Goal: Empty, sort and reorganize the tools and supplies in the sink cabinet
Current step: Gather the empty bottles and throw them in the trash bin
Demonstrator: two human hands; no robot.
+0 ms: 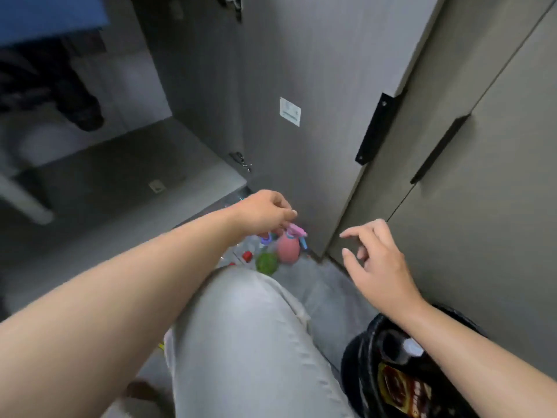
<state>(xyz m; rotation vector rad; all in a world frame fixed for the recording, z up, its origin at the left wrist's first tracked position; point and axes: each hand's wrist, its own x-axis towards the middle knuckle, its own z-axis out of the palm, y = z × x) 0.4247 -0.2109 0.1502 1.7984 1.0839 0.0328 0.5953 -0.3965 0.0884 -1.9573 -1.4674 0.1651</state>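
A pink spray bottle (287,250) leans on the floor at the foot of the open cabinet door (271,86). My left hand (265,212) reaches down over it, and its curled fingers pinch the bottle's pink trigger head. Beside the bottle lie a green round object (266,262), a red cap (247,256) and some small clear items, partly hidden by my knee (241,327). My right hand (376,260) hovers to the right of the bottle with fingers loosely spread, holding nothing. The cabinet floor (135,176) at left is bare and blurred.
A black bin (361,357) lined with a bag stands at the lower right, with a dark wrapper and a white-capped item inside. Closed grey cabinet doors with black handles (376,128) fill the right side. A dark pipe (81,98) hangs inside the cabinet.
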